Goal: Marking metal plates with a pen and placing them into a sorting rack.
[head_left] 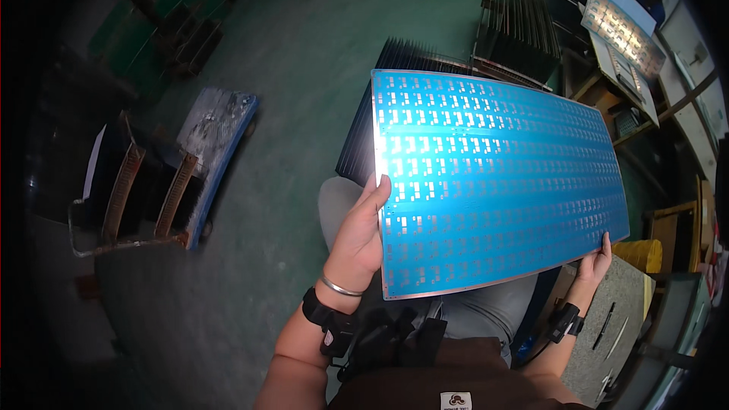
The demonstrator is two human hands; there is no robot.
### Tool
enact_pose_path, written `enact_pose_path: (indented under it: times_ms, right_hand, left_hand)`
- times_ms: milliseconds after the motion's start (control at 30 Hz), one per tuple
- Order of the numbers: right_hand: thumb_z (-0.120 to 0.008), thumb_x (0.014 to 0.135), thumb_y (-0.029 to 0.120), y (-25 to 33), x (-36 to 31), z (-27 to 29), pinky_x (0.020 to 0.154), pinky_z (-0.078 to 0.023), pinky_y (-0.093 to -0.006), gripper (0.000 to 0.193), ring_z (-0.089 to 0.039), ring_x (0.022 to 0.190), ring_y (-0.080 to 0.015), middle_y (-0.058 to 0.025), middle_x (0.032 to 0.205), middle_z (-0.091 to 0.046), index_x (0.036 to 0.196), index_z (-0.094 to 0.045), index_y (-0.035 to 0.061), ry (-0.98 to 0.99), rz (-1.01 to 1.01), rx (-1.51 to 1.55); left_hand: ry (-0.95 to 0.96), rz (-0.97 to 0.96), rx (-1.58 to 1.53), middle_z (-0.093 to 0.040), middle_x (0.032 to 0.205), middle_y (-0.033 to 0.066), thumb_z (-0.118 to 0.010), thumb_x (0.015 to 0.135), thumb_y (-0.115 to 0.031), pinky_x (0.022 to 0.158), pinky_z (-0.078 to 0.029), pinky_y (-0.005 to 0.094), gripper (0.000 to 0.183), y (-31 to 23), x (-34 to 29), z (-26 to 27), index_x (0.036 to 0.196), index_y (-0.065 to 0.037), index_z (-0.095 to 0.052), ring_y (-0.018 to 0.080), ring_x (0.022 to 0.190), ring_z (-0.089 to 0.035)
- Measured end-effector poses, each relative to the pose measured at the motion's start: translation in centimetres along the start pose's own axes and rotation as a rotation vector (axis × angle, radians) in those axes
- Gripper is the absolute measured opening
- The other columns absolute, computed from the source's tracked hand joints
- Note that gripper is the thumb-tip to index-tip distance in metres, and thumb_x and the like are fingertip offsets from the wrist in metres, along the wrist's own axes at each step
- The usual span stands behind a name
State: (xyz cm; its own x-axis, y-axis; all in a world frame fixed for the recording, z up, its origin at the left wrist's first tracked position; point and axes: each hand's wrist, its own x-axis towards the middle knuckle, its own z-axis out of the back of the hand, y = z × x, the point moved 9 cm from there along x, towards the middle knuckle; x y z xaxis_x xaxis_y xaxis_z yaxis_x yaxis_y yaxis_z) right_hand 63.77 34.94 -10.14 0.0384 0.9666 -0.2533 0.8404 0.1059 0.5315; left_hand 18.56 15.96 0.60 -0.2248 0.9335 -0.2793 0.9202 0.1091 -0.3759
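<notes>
We grip blue panel (493, 182) by edges, face up to light: left hand (361, 231) fingers clamped on near edge, right hand (596, 258) pinching corner.

Small white rect. label (456, 400) w/ dark logo, bottom centre on brown garment. No other pkgs, signs, screens seen.

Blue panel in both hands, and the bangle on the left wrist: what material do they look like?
Blue panel: looks like a thin rigid circuit-type sheet, glossy blue coating with rows of pale metallic marks and a bare silvery edge; glare suggests a smooth finish. Bangle: probably polished silver-coloured metal, since it glints.
</notes>
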Motion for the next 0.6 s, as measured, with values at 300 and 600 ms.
enact_pose_path:
  times_ms: [300, 600]
  right_hand:
    - [-0.046, 0.091, 0.008, 0.2, 0.5, 2.1, 0.101, -0.036, -0.0429, 0.033, -0.047, 0.114, -0.0288, -0.0183, 0.126, -0.048, 0.122, -0.044, -0.0041, -0.053, -0.023, 0.03]
    - [-0.043, 0.096, 0.021, 10.0, -0.2, 1.6, 0.088, -0.044, -0.0277, 0.04, -0.056, 0.097, -0.0161, -0.0089, 0.121, -0.056, 0.128, -0.043, -0.0034, -0.043, 0.235, -0.174]
  left_hand:
    - [-0.029, -0.085, 0.076, -0.048, 0.127, 0.0094, -0.043, 0.095, -0.015, 0.092, -0.046, 0.0324, 0.043, -0.4, -0.6, 0.4, 0.135, -0.005, -0.032, 0.0185, 0.112, -0.051]
    - [0.001, -0.268, 0.276, -0.054, 0.12, 0.0076, -0.048, 0.094, -0.014, 0.09, -0.044, 0.029, 0.038, -5.7, -2.6, 1.9, 0.129, -0.001, -0.041, 0.0148, 0.106, -0.054]
